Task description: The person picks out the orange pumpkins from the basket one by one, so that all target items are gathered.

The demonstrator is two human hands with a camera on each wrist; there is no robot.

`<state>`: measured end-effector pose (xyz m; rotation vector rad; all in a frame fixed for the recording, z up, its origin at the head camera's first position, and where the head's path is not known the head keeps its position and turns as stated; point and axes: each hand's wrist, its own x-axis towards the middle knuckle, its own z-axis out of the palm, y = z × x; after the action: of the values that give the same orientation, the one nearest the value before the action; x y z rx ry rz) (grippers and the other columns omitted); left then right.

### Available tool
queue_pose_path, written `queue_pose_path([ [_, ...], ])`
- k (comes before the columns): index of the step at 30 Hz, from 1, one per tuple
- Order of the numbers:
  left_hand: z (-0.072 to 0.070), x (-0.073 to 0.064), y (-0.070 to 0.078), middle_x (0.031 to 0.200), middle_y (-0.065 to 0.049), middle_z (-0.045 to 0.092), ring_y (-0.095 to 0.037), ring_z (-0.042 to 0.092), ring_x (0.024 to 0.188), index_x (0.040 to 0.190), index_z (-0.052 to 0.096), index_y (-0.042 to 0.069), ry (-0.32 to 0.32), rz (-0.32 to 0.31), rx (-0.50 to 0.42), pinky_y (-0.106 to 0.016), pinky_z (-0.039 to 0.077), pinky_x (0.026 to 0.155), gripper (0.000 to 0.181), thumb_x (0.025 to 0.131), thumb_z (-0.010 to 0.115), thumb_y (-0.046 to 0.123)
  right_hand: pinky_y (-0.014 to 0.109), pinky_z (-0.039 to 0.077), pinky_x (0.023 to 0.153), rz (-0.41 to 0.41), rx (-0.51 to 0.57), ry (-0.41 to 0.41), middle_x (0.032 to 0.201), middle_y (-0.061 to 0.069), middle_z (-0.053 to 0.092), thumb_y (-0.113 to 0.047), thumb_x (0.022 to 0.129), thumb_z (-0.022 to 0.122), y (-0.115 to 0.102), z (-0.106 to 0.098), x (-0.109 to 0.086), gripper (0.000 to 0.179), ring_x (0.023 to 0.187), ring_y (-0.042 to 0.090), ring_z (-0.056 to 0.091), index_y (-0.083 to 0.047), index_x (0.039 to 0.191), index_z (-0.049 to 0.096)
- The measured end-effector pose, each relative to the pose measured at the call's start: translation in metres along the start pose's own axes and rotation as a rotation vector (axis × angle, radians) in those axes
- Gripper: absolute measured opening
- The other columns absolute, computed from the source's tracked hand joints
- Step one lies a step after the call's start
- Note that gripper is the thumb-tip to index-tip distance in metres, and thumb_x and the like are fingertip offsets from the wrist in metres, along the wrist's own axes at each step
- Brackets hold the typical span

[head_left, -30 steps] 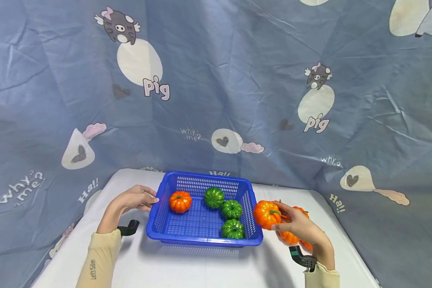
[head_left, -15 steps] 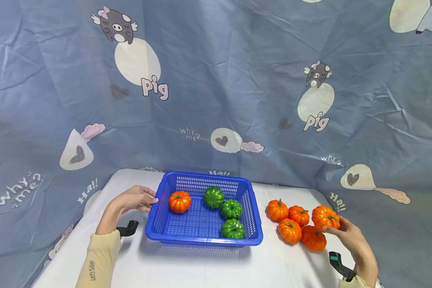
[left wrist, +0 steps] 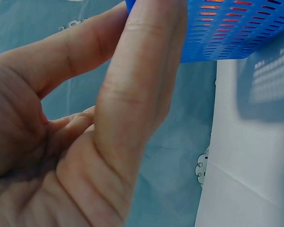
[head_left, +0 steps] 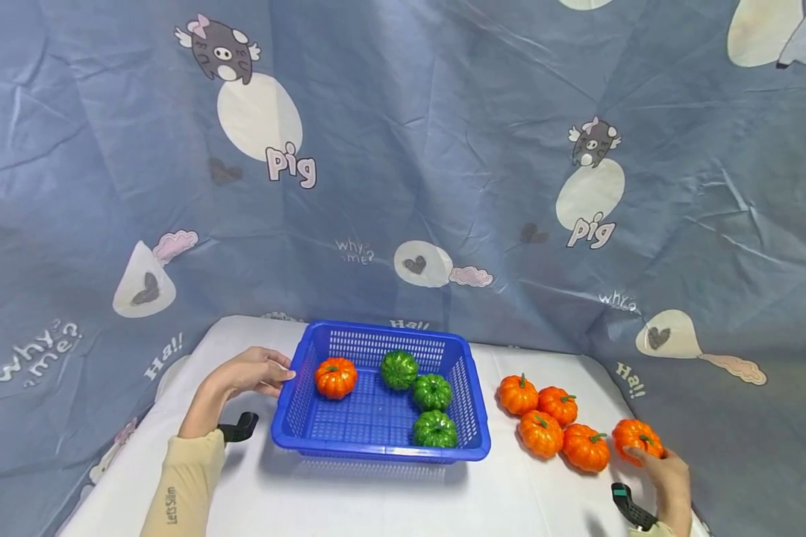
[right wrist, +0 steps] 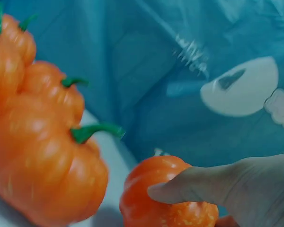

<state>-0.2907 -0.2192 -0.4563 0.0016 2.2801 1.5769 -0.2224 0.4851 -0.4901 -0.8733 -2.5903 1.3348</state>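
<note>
A blue plastic basket [head_left: 376, 450] with perforated walls is in the middle of the head view. One orange toy pumpkin [head_left: 336, 377] lies in its left part, and three green toy pumpkins [head_left: 399, 369] lie toward its right side. My left hand [head_left: 251, 371] pinches the basket's left rim; in the left wrist view, the fingertips of that hand [left wrist: 104, 113] are partly hidden at the basket edge. At the far right, my right hand [head_left: 668, 481] holds another orange pumpkin [right wrist: 156, 208], thumb across its near side. Whether that pumpkin touches the table is unclear.
Several orange pumpkins [head_left: 540, 433] with green stems cluster on the white table [head_left: 376, 507] between the basket and my right hand. A blue-grey printed cloth [head_left: 376, 186] hangs behind and beside the table. The basket casts a shadow along its front.
My right hand has carried its orange pumpkin from beside the basket's right wall over the cluster to the far right, then lower and nearer. My left hand and the basket have stayed put.
</note>
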Motion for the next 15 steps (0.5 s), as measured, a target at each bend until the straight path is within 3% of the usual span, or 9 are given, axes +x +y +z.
queue_pose_path([
  [4, 0.0, 0.0, -0.001, 0.098, -0.015, 0.069, -0.022, 0.07, 0.081, 0.126, 0.046, -0.014, 0.001, 0.002, 0.0, -0.038, 0.06, 0.076, 0.053, 0.089, 0.068, 0.017, 0.06, 0.026, 0.11, -0.009, -0.047, -0.021, 0.133, 0.045, 0.03, -0.026, 0.087, 0.062, 0.008, 0.005, 0.004, 0.076, 0.122, 0.054, 0.035, 0.023, 0.134, 0.027],
  [9, 0.0, 0.001, -0.001, 0.097, -0.014, 0.069, -0.022, 0.07, 0.081, 0.126, 0.046, -0.014, 0.003, 0.006, 0.001, -0.038, 0.06, 0.076, 0.053, 0.089, 0.067, 0.017, 0.06, 0.017, 0.115, 0.001, 0.074, -0.135, 0.141, 0.042, 0.022, -0.026, 0.089, 0.062, 0.013, 0.015, 0.017, 0.085, 0.131, 0.052, 0.023, 0.021, 0.141, 0.014],
  [15, 0.0, 0.001, -0.002, 0.097, -0.014, 0.069, -0.022, 0.07, 0.082, 0.127, 0.045, -0.014, -0.008, 0.006, -0.015, -0.038, 0.06, 0.077, 0.053, 0.089, 0.067, 0.016, 0.06, 0.015, 0.116, -0.041, 0.085, -0.193, 0.144, 0.043, 0.017, -0.028, 0.091, 0.059, 0.017, 0.018, 0.023, 0.085, 0.135, 0.052, 0.019, 0.019, 0.142, 0.009],
])
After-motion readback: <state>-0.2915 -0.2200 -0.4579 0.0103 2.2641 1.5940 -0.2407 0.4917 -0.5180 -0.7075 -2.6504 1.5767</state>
